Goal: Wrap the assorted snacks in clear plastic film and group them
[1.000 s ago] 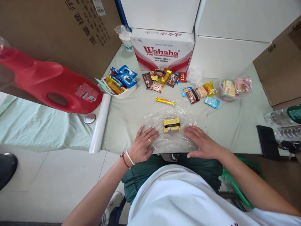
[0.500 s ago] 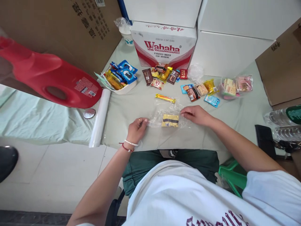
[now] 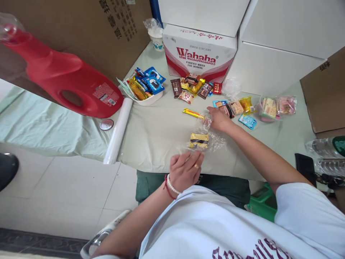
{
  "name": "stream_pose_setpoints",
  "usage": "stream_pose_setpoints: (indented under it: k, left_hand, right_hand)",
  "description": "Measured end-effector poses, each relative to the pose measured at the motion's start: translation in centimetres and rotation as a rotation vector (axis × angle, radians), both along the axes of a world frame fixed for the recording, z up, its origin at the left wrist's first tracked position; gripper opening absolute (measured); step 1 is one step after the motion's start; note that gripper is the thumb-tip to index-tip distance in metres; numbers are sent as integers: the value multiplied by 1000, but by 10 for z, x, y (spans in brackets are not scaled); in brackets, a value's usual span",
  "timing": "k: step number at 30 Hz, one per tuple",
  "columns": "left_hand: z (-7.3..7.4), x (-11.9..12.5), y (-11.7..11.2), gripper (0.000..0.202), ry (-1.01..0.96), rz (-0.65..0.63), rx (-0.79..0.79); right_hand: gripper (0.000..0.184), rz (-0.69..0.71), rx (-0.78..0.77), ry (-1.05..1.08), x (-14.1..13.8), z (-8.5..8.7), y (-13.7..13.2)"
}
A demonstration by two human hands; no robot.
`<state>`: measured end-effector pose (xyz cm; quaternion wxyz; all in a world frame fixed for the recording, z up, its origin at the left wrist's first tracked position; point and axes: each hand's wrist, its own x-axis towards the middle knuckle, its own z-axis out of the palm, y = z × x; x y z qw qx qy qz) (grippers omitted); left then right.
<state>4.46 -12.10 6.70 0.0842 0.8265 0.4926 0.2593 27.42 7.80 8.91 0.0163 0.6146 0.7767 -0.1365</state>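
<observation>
A yellow-wrapped snack [image 3: 199, 140] with a dark band lies on a crumpled sheet of clear plastic film [image 3: 217, 141] on the cloth-covered table. At the near edge of this film, my left hand [image 3: 185, 169] is closed, fingers curled together; its thumb is hidden. My right hand [image 3: 219, 119] reaches to the film's far side, where film bunches up at the fingers, which look closed on it. Just left of those fingers is a slim yellow-wrapped bar [image 3: 193, 113]. Several wrapped snacks [image 3: 237, 107] lie right beside my right hand, partly covered by it.
A white tub [image 3: 148, 100] of packets, a plastic film roll [image 3: 118, 132], a round badge [image 3: 106, 124] and a red jug [image 3: 72, 82] stand left. More snacks [image 3: 192, 88] lie before the Wahaba-style printed carton [image 3: 199, 54]. A clear container [image 3: 266, 108] and bottles [image 3: 322, 149] are right.
My left hand has moved right to the film's near edge. My right hand has moved forward to its far side, beside the yellow bar. The view has shifted slightly.
</observation>
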Motion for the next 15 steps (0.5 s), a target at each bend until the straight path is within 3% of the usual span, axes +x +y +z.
stream_pose_setpoints:
  k: [2,4,9,12,15]
  left_hand:
    - [-3,16,22,38,37,8,-120]
    - [-6,23,47,36,24,108,-162]
    - [-20,11,90,29,-92,376,-169]
    - [-23,0,104,30,-140,378,-200]
    - [-14,1,111,44,-137,280,-190]
  right_hand:
    - [81,-38,-65,-6,-8,-7,5]
    - [76,-65,-89,27,-12,-11,7]
    - [29,-54,-101,141,-10,-10,6]
    - [26,-29,-81,205,-8,-8,7]
    - [27,-24,-96,238,-8,-6,8]
